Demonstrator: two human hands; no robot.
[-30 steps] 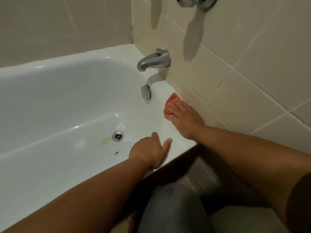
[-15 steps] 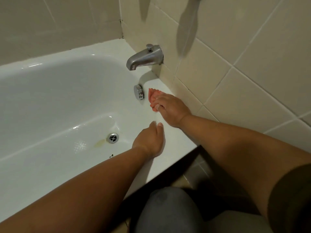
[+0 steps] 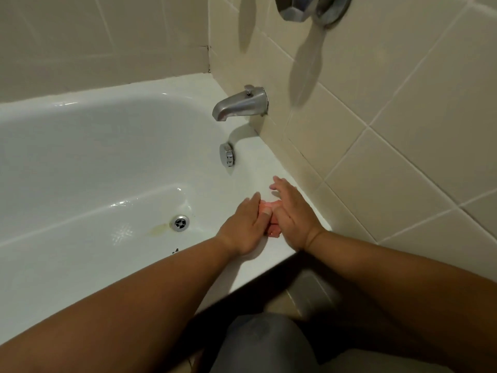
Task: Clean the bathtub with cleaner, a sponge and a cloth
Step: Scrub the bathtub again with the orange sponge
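As I wipe below the spout (image 3: 239, 103), left hand (image 3: 246, 224) and right hand (image 3: 294, 216) (fingers straight) press the cloth (image 3: 273, 232), likely for force.

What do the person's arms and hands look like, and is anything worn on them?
The left forearm and the right forearm are bare in view: no sleeves, watch or bracelet. The left hand and the right hand wear no gloves, and no rings show.

white glossy bathtub rim (image 3: 255, 267), end corner: 1 crumpled pink cloth (image 3: 273, 230) lies on it, mostly covered. left hand (image 3: 242, 227) and right hand (image 3: 293, 214) both rest on the rim, fingers straight, each touching the cloth.
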